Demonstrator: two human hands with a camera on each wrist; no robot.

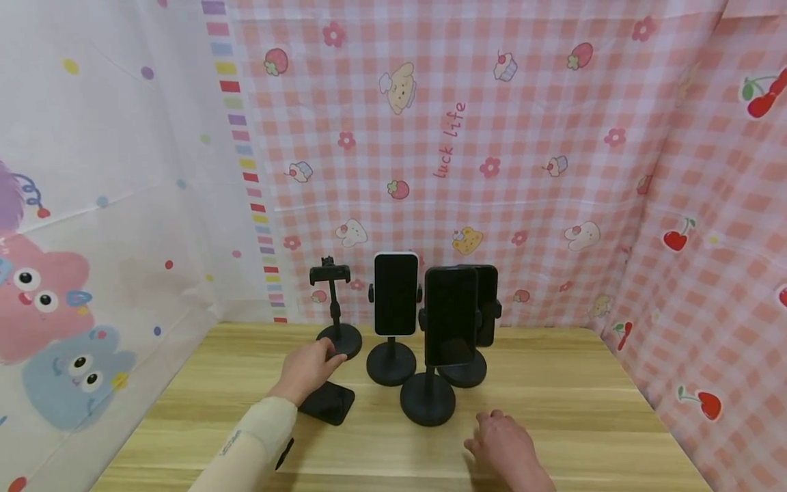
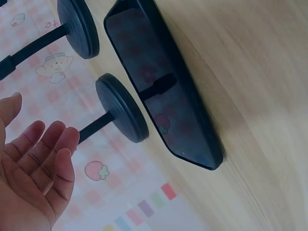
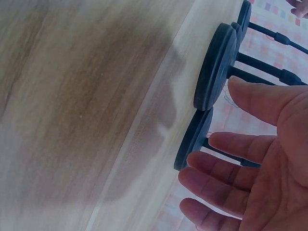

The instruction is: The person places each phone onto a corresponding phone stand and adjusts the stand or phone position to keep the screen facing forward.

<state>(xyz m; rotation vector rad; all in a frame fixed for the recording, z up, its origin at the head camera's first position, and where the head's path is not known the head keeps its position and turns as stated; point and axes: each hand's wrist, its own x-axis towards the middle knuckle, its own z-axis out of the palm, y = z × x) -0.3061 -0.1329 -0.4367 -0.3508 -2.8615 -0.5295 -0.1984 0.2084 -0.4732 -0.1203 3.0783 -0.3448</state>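
My left hand [image 1: 305, 372] hovers with loosely bent fingers in front of an empty black phone stand [image 1: 335, 311], overlapping its round base in the head view. Nothing is in the left hand [image 2: 41, 175], as the left wrist view shows. Below it a black smartphone [image 1: 330, 404] lies flat on the table, screen up. The right hand [image 1: 505, 447] is held over the table at the front right, its fingers relaxed and holding nothing. Nearest to it is a stand with a round base [image 1: 427, 400] that bears an upright black phone [image 1: 451, 318].
A white-edged phone [image 1: 396, 294] stands upright in a second stand at centre. Partly hidden behind the front phone, another dark phone [image 1: 488, 307] sits in its own stand. A pink checked cloth [image 1: 553, 198] hangs behind the wooden table [image 1: 553, 383].
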